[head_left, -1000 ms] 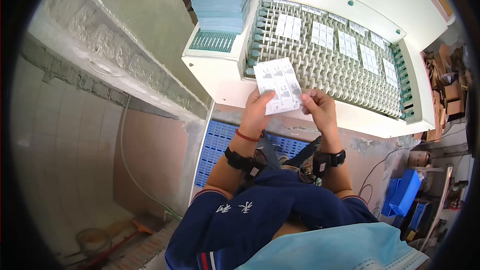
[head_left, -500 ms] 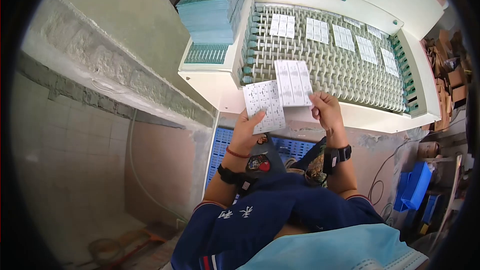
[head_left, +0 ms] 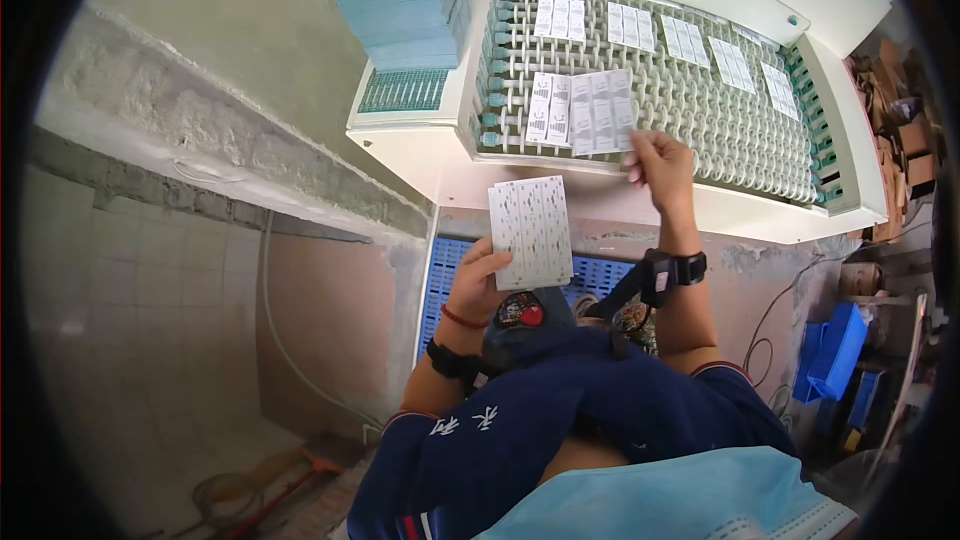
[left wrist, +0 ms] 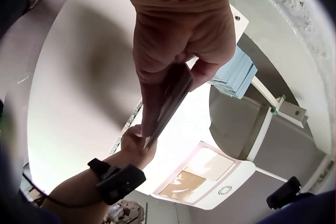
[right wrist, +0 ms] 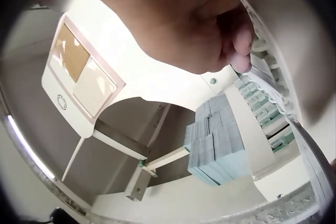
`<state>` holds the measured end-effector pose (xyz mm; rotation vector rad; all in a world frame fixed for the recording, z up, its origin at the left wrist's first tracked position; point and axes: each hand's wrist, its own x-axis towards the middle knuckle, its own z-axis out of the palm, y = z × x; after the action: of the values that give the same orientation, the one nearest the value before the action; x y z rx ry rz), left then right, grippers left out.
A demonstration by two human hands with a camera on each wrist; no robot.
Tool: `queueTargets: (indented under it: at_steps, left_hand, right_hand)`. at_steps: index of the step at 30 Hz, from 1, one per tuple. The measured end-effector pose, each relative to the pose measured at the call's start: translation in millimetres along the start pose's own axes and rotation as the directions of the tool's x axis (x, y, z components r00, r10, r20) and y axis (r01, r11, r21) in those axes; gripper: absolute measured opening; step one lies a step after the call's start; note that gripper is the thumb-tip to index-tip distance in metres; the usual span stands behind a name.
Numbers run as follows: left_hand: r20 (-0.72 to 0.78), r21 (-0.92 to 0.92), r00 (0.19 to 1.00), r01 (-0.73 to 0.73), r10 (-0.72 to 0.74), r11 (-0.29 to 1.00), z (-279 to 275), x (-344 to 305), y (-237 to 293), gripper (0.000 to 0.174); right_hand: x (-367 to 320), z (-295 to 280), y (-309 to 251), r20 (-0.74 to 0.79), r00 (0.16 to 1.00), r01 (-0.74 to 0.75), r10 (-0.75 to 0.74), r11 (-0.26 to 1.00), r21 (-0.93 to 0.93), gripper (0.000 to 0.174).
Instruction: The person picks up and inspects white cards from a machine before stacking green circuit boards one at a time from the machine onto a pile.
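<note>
In the head view the left hand (head_left: 478, 278) grips a small stack of white printed panels (head_left: 532, 230) near the machine's front edge, thumb on top. The left wrist view shows the stack (left wrist: 170, 103) edge-on between the fingers and thumb of the left hand (left wrist: 184, 40). The right hand (head_left: 662, 168) pinches the lower right corner of a white panel (head_left: 603, 112) over the front left rollers. Beside it, a second printed panel (head_left: 548, 108) lies on the rollers; whether they overlap is unclear. In the right wrist view the right hand (right wrist: 184, 24) has curled fingers at a thin panel edge.
Several white panels (head_left: 630, 27) lie in a row farther back on the roller bed (head_left: 700, 140). Stacked light-blue sheets (head_left: 405, 25) stand on the machine's left side. A concrete ledge (head_left: 200, 130) runs at left; blue bins (head_left: 838, 350) stand at right.
The right hand has moved forward, carrying its panel from beside the stack onto the roller area. A second panel now shows to its left. The left hand keeps the stack, slightly lower.
</note>
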<state>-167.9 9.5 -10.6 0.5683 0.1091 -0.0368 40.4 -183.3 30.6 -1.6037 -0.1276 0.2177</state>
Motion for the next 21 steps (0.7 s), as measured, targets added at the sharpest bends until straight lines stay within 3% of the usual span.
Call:
queueTargets:
  at_steps: [1,4,7,10,11,13,16,18,19,21]
  left_hand:
    - [0.004,0.037,1.0,-0.004,0.004,0.999,2,3,1,0.041]
    - [0.012,0.079,1.0,0.005,-0.006,0.997,13,15,2,0.038]
    - [0.017,0.161,0.999,-0.046,0.044,0.986,24,35,-3,0.034]
    - [0.011,0.205,0.999,-0.051,0.049,0.977,38,53,-9,0.032]
    - [0.027,0.203,0.999,-0.047,0.042,0.978,39,59,-13,0.031]
    - [0.061,0.197,0.998,-0.042,0.031,0.979,40,68,-19,0.031]
    - [-0.032,0.15,0.999,-0.034,0.04,0.988,42,69,-21,0.033]
    - [0.023,-0.011,1.0,0.001,-0.001,1.0,45,61,-13,0.035]
    - [0.056,-0.092,0.998,0.022,-0.017,0.996,46,58,-9,0.036]
    - [0.089,-0.065,0.996,0.024,-0.018,0.998,38,55,-10,0.033]
  right_hand:
    - [1,-11,0,-0.037,0.999,0.012,-0.012,1.0,0.015,0.021]
    - [-4,-38,-4,-0.126,0.992,-0.021,-0.017,0.954,-0.299,0.021]
    - [-20,-51,-4,-0.15,0.973,0.059,-0.178,0.813,-0.579,0.024]
    - [-41,-38,1,0.183,0.983,0.053,-0.007,0.968,-0.245,0.026]
    - [-52,-27,-1,0.307,0.949,-0.062,0.072,0.997,-0.043,0.026]
    - [-54,-22,9,0.373,0.917,-0.134,0.139,0.99,-0.039,0.02]
    - [-33,-50,12,0.159,0.987,-0.042,0.033,0.997,0.057,0.018]
    - [-8,-81,5,-0.058,0.996,0.07,-0.071,0.997,-0.028,0.02]
    - [3,-97,-5,-0.135,0.983,0.103,-0.121,0.986,-0.132,0.021]
    - [31,-128,-5,-0.248,0.947,0.086,-0.203,0.907,-0.413,0.025]
